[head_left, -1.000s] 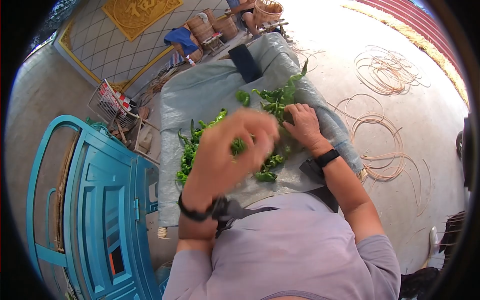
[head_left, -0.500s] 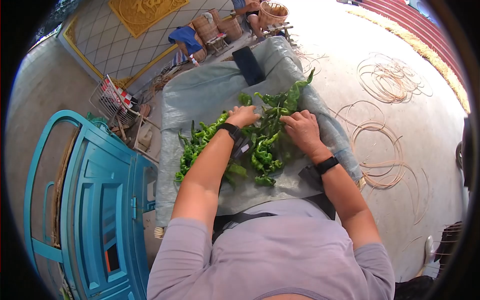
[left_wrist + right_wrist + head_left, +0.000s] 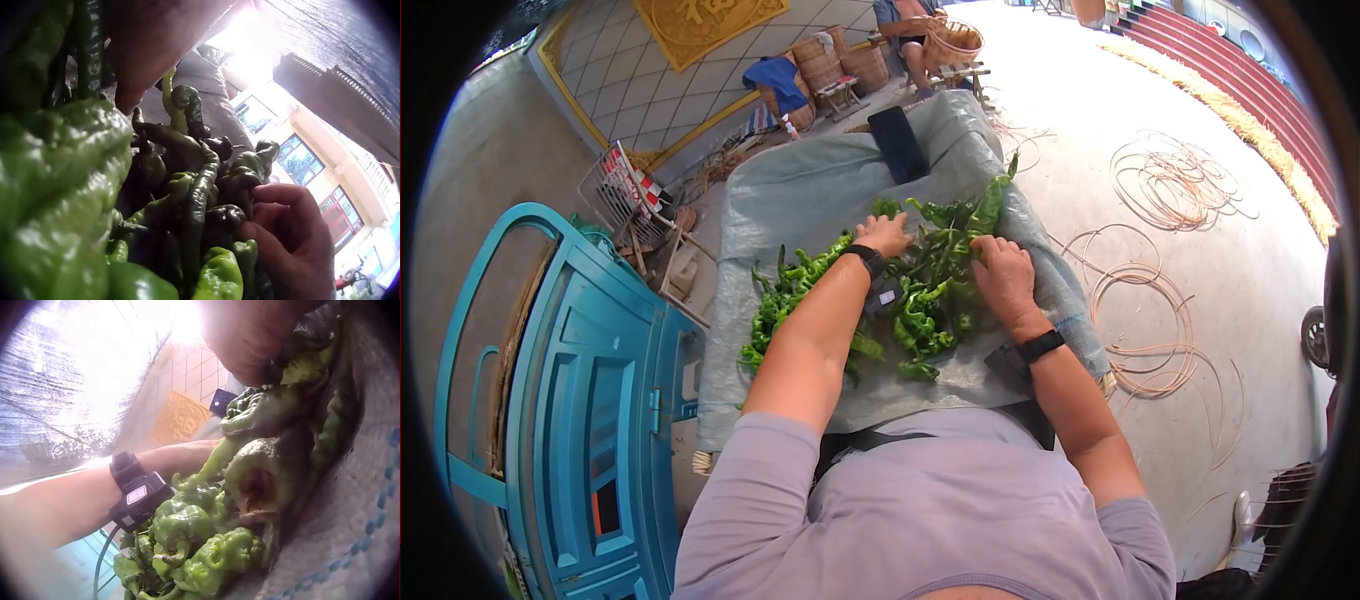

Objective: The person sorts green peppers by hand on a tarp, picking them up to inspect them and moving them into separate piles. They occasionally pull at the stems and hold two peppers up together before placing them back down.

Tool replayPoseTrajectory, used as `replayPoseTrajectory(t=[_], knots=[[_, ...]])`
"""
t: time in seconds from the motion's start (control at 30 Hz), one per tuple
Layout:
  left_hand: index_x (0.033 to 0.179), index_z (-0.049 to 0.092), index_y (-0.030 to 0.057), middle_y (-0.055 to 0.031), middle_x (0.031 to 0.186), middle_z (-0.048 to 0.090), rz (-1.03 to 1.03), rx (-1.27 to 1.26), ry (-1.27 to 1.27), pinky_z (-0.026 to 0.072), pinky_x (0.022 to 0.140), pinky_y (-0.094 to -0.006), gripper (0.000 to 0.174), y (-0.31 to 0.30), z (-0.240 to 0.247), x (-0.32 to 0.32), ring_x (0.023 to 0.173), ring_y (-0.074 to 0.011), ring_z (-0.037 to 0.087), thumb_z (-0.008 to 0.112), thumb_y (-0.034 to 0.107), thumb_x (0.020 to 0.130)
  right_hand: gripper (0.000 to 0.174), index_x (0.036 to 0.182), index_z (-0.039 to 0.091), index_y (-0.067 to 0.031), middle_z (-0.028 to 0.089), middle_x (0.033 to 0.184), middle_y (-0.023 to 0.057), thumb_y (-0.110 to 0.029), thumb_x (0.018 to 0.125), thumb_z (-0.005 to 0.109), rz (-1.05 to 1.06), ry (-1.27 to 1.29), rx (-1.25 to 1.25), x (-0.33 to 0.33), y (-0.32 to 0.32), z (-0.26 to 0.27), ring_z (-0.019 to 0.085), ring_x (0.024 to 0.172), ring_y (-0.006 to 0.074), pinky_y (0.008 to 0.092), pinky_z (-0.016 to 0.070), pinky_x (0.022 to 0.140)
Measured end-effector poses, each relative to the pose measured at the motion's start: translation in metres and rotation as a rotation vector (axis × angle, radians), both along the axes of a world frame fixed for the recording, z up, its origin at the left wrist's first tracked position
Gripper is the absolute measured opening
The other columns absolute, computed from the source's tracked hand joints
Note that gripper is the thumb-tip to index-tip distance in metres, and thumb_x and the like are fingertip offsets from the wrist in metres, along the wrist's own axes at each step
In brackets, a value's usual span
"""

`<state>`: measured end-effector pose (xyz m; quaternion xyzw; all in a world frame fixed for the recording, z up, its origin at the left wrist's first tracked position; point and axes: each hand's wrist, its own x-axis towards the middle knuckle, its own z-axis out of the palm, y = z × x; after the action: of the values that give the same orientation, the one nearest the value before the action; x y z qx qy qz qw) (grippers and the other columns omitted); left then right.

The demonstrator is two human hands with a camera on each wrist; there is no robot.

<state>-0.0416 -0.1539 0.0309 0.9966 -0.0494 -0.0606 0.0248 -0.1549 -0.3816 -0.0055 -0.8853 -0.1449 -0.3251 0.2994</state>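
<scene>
A pile of green peppers [image 3: 920,310], some long and curled, lies on a grey-green woven sheet [image 3: 800,205]. My left hand [image 3: 885,236] reaches into the far middle of the pile, fingers spread over the peppers. At the pile's right side my right hand [image 3: 1006,278] has curled fingers. In the left wrist view, the thumb and index finger of that right hand [image 3: 290,234] pinch a dark green pepper [image 3: 226,217]. Beyond it, a long pepper [image 3: 990,205] points away. The right wrist view shows a pepper with a brown damaged spot [image 3: 257,484] close by.
A black phone [image 3: 897,145] lies at the sheet's far edge. To the left stands a blue metal door panel [image 3: 590,400]. Coiled cane strips [image 3: 1145,310] lie on the floor at right. Past the table, a seated person [image 3: 910,30] is beside a wicker basket [image 3: 953,42].
My left hand, raised and blurred near the camera one second ago, has come down to the peppers. My right hand stays at the pile's right side. The head view has shifted slightly.
</scene>
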Motion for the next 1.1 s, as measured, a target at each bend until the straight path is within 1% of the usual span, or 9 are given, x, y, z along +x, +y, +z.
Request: replayPoseTrajectory(t=[0.07,0.27,0.37,0.47,0.57,0.77,0.87,0.97,1.1], knots=[[0.139,0.048,0.0253,-0.0130,0.136,0.053,0.030,-0.076,-0.038,0.0285,0.107,-0.0536,0.051,0.006,-0.004,0.002,0.131,-0.0373,0.041,0.056,0.041,0.092,0.025,0.101,0.060,-0.0129,0.061,0.089,0.0046,-0.009,0.077,0.068,0.022,0.036,0.106,0.002,-0.002,-0.002,0.059,0.087,0.0262,0.0391,0.0443,0.078],[0.102,0.062,0.0107,-0.0152,0.109,0.067,0.059,-0.121,-0.261,0.0437,0.091,-0.0516,0.026,0.023,-0.008,0.004,0.107,-0.0368,0.061,0.064,0.028,0.084,0.027,0.103,0.062,-0.0094,0.061,0.089,0.0065,0.001,0.078,0.065,0.273,0.064,0.589,0.003,-0.002,0.003,0.058,0.088,0.0273,0.0379,0.0487,0.079],[0.110,0.062,0.0080,-0.0171,0.121,0.063,0.165,-0.149,-0.200,0.0452,0.096,-0.0483,0.027,0.037,-0.016,0.018,0.113,-0.0382,0.060,0.060,0.020,0.085,0.024,0.098,0.066,-0.0108,0.062,0.091,0.0073,0.001,0.077,0.067,0.405,-0.013,0.354,0.004,-0.004,0.007,0.057,0.092,0.0281,0.0387,0.0473,0.084],[0.118,0.058,0.0070,-0.0222,0.119,0.062,0.228,-0.210,-0.192,0.0457,0.096,-0.0465,0.036,0.033,-0.009,0.012,0.110,-0.0405,0.061,0.057,0.014,0.082,0.018,0.093,0.067,-0.0119,0.062,0.091,0.0068,-0.001,0.078,0.066,0.445,-0.120,0.160,0.004,0.000,0.007,0.057,0.095,0.0295,0.0396,0.0468,0.085],[0.134,0.048,0.0128,-0.0231,0.126,0.058,0.295,-0.311,-0.246,0.0441,0.098,-0.0477,0.054,0.030,-0.010,0.011,0.113,-0.0422,0.058,0.059,0.017,0.082,0.012,0.088,0.068,-0.0127,0.062,0.087,0.0054,-0.005,0.079,0.066,0.373,-0.086,0.076,0.000,0.002,0.005,0.057,0.093,0.0290,0.0385,0.0477,0.084],[0.151,0.027,0.0297,-0.0211,0.139,0.047,0.033,-0.138,-0.035,0.0377,0.104,-0.0542,0.081,0.034,-0.009,0.004,0.127,-0.0463,0.043,0.066,0.027,0.081,0.010,0.086,0.067,-0.0127,0.062,0.080,0.0025,-0.007,0.078,0.068,0.349,0.062,0.083,-0.010,-0.001,0.016,0.057,0.086,0.0252,0.0365,0.0488,0.077],[0.152,0.026,0.0326,-0.0203,0.136,0.049,-0.063,-0.087,0.033,0.0357,0.107,-0.0544,0.079,0.030,-0.007,0.003,0.128,-0.0459,0.041,0.064,0.026,0.083,0.012,0.089,0.066,-0.0129,0.063,0.078,0.0025,-0.007,0.078,0.068,0.271,-0.037,0.152,-0.008,0.000,0.015,0.057,0.082,0.0252,0.0365,0.0482,0.076],[0.147,0.039,0.0288,-0.0179,0.133,0.051,-0.133,-0.053,0.011,0.0372,0.106,-0.0521,0.067,0.030,-0.010,0.002,0.125,-0.0435,0.045,0.063,0.024,0.084,0.013,0.090,0.066,-0.0122,0.062,0.076,0.0026,-0.008,0.078,0.068,0.009,-0.260,0.196,0.000,-0.003,0.012,0.058,0.079,0.0253,0.0367,0.0476,0.077],[0.125,0.059,0.0231,-0.0131,0.129,0.055,-0.080,-0.154,-0.058,0.0396,0.103,-0.0488,0.042,0.036,-0.021,0.014,0.122,-0.0385,0.048,0.063,0.022,0.084,0.012,0.089,0.066,-0.0116,0.063,0.079,0.0040,-0.008,0.078,0.067,-0.106,-0.176,0.401,-0.006,-0.005,0.015,0.058,0.084,0.0250,0.0371,0.0467,0.078]])
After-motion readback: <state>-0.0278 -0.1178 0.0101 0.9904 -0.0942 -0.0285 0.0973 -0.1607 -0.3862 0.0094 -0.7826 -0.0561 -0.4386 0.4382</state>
